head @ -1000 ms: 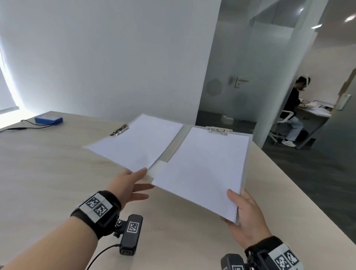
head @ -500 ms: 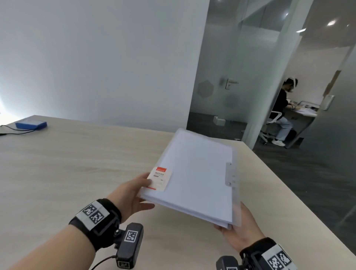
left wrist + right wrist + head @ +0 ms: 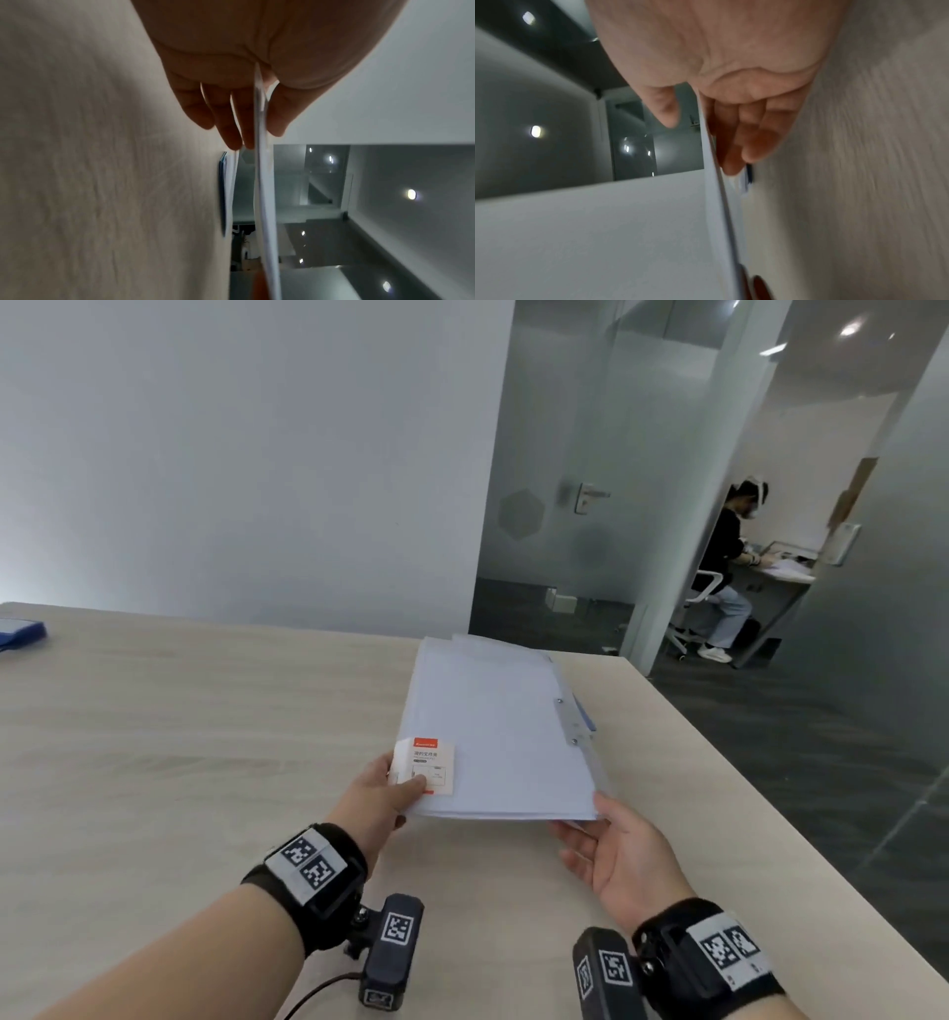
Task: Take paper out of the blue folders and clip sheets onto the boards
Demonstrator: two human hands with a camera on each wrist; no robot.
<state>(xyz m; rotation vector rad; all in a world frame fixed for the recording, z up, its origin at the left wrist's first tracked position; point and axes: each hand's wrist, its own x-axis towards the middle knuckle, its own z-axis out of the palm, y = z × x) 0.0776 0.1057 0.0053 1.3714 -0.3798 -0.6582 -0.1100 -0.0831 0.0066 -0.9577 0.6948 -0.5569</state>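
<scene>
A closed translucent clip folder (image 3: 503, 737) with white sheets inside hovers low over the table's right side. It carries a white-and-red label (image 3: 429, 765) at its near left corner and a metal clip plate (image 3: 567, 719) on its right edge. My left hand (image 3: 405, 788) pinches the labelled corner, thumb on top and fingers underneath (image 3: 231, 130). My right hand (image 3: 590, 829) lies palm up under the near right corner, fingers straight below the folder (image 3: 718, 203) and thumb off it. A blue folder edge (image 3: 588, 719) with sheets shows beneath on the table.
The pale wooden table (image 3: 205, 737) ends at its right edge near the folder, with dark floor beyond. A blue object (image 3: 20, 634) lies at the far left. A glass partition (image 3: 590, 505) stands behind, and a person (image 3: 729, 557) sits at a distant desk.
One second ago the folder lay spread out with two clipped sheets showing. It has been folded closed and brought lower toward the table's right side, over the blue folder.
</scene>
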